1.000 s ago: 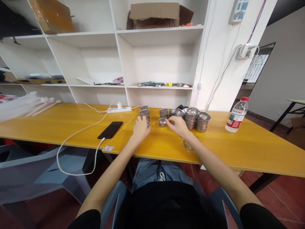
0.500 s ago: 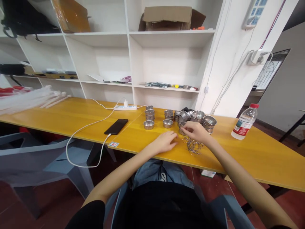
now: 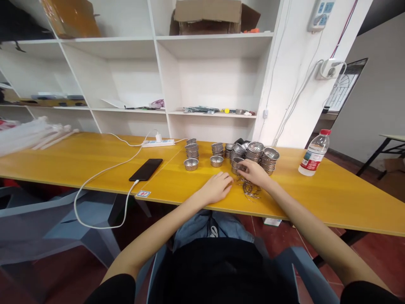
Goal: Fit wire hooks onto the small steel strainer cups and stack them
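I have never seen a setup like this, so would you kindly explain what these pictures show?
There is no machine here: a person works with two bare hands. One camera, worn on the head, looks forward and down, so the person's own arms reach away from us.

On the yellow table stand stacks of small metal cups, some with holes. A tangle of thin, curved pieces lies in front. Further left is a dark phone on a white cable; to the right stands a red-capped bottle.

The right hand has its fingers at one cup; its grip is unclear. The left hand appears to hold nothing.
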Action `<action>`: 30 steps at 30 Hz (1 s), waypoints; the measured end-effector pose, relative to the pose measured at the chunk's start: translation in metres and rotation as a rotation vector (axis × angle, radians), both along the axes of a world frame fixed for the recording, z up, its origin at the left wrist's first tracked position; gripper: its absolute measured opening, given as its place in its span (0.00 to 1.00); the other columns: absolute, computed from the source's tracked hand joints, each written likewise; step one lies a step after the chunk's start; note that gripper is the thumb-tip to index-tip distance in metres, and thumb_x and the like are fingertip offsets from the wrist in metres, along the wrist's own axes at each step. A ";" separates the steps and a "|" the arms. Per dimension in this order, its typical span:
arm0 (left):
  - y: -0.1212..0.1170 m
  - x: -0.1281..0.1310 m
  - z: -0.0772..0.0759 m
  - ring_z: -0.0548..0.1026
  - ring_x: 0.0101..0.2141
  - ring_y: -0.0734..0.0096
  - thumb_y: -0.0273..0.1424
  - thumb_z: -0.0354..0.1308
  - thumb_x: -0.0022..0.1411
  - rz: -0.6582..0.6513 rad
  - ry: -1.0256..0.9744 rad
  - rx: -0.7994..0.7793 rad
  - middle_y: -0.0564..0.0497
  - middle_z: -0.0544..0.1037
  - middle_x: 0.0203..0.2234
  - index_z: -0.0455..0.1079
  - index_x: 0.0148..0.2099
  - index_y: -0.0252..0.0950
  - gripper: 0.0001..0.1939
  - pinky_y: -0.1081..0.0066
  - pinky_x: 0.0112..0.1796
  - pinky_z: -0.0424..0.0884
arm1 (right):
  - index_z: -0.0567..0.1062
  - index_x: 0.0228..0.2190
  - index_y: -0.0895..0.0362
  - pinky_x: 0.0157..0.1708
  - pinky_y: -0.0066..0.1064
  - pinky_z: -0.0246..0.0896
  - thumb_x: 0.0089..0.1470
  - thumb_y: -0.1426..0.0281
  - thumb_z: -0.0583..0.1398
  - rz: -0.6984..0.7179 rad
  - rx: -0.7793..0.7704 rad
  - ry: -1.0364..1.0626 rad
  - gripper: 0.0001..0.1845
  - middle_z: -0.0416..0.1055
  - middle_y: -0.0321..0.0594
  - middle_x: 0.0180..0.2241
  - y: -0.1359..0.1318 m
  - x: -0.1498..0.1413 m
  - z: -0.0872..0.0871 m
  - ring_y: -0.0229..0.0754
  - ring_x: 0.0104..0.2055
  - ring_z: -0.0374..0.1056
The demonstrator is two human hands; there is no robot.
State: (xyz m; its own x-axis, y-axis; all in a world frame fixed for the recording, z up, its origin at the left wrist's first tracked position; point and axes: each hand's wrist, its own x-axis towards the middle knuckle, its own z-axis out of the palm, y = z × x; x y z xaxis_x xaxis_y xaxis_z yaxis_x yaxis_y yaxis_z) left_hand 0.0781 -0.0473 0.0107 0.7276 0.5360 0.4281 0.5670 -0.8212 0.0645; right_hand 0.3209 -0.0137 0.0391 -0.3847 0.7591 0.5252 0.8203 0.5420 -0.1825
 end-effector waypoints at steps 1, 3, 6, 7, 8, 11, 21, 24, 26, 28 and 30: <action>0.000 0.000 0.000 0.72 0.49 0.58 0.31 0.48 0.74 0.000 0.003 -0.002 0.44 0.76 0.47 0.69 0.50 0.36 0.10 0.58 0.55 0.70 | 0.77 0.45 0.57 0.35 0.34 0.66 0.60 0.67 0.65 0.015 -0.013 0.010 0.12 0.76 0.46 0.43 0.002 0.001 -0.002 0.41 0.31 0.69; 0.000 0.000 0.001 0.71 0.49 0.58 0.31 0.48 0.74 0.002 0.009 -0.003 0.44 0.76 0.47 0.69 0.50 0.36 0.10 0.58 0.55 0.70 | 0.77 0.43 0.58 0.35 0.34 0.65 0.58 0.67 0.66 0.054 -0.028 0.050 0.11 0.75 0.45 0.41 0.004 0.005 -0.004 0.41 0.30 0.69; -0.001 0.000 0.001 0.71 0.49 0.58 0.31 0.48 0.74 0.005 0.015 -0.004 0.44 0.75 0.47 0.70 0.50 0.36 0.11 0.59 0.54 0.70 | 0.76 0.38 0.58 0.34 0.33 0.65 0.58 0.68 0.66 0.104 -0.030 0.116 0.08 0.74 0.43 0.37 0.006 0.007 -0.006 0.40 0.29 0.67; -0.001 0.000 0.001 0.71 0.49 0.58 0.31 0.47 0.74 0.003 0.015 -0.004 0.44 0.75 0.47 0.70 0.50 0.36 0.11 0.59 0.54 0.70 | 0.76 0.37 0.58 0.34 0.34 0.65 0.58 0.68 0.66 0.122 -0.024 0.128 0.07 0.73 0.43 0.37 0.006 0.007 -0.005 0.41 0.29 0.67; -0.001 0.000 0.001 0.71 0.48 0.58 0.31 0.47 0.75 0.000 0.013 -0.005 0.44 0.75 0.47 0.70 0.50 0.36 0.11 0.59 0.54 0.70 | 0.76 0.36 0.58 0.35 0.34 0.65 0.59 0.68 0.65 0.141 -0.016 0.129 0.06 0.73 0.43 0.36 0.005 0.006 -0.005 0.41 0.30 0.68; 0.000 -0.001 0.000 0.71 0.48 0.58 0.31 0.48 0.74 -0.008 0.005 -0.004 0.44 0.75 0.47 0.69 0.50 0.36 0.11 0.58 0.54 0.70 | 0.76 0.34 0.57 0.37 0.35 0.65 0.61 0.68 0.63 0.188 0.009 0.101 0.05 0.72 0.43 0.35 0.002 0.004 -0.003 0.44 0.34 0.68; 0.002 0.001 -0.003 0.71 0.48 0.58 0.31 0.48 0.74 -0.010 -0.009 0.017 0.44 0.76 0.46 0.69 0.50 0.37 0.10 0.58 0.54 0.70 | 0.74 0.33 0.56 0.35 0.36 0.63 0.62 0.67 0.61 0.199 0.091 0.093 0.07 0.71 0.41 0.32 -0.012 -0.001 0.011 0.45 0.33 0.67; 0.002 0.001 -0.004 0.71 0.48 0.58 0.32 0.48 0.74 0.000 -0.007 0.019 0.44 0.76 0.46 0.69 0.50 0.36 0.10 0.58 0.53 0.71 | 0.73 0.33 0.55 0.35 0.36 0.63 0.63 0.66 0.61 0.189 0.146 0.120 0.06 0.71 0.42 0.33 -0.031 -0.002 0.022 0.45 0.34 0.68; 0.002 0.000 -0.005 0.71 0.49 0.57 0.32 0.49 0.74 0.011 -0.020 0.009 0.44 0.76 0.47 0.69 0.50 0.36 0.10 0.58 0.53 0.71 | 0.73 0.34 0.55 0.34 0.36 0.63 0.63 0.65 0.61 0.155 0.172 0.160 0.07 0.72 0.42 0.33 -0.050 0.001 0.032 0.45 0.33 0.68; 0.001 0.000 -0.006 0.71 0.50 0.57 0.33 0.50 0.74 0.017 -0.039 -0.006 0.43 0.76 0.47 0.69 0.51 0.36 0.10 0.57 0.54 0.71 | 0.74 0.34 0.55 0.31 0.35 0.62 0.63 0.63 0.62 0.106 0.162 0.198 0.09 0.72 0.42 0.33 -0.070 0.009 0.044 0.43 0.30 0.67; 0.000 -0.001 -0.006 0.72 0.50 0.57 0.34 0.51 0.74 0.015 -0.051 -0.019 0.43 0.76 0.48 0.69 0.51 0.36 0.10 0.57 0.54 0.71 | 0.75 0.34 0.55 0.31 0.34 0.62 0.62 0.60 0.63 0.079 0.083 0.142 0.11 0.74 0.42 0.32 -0.089 0.024 0.059 0.42 0.30 0.68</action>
State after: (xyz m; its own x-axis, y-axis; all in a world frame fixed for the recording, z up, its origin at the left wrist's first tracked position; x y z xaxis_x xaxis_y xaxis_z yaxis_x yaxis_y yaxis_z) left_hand 0.0771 -0.0470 0.0047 0.6969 0.5551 0.4540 0.5749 -0.8109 0.1092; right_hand 0.3452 -0.1030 0.0980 -0.3594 0.6813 0.6376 0.7437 0.6219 -0.2453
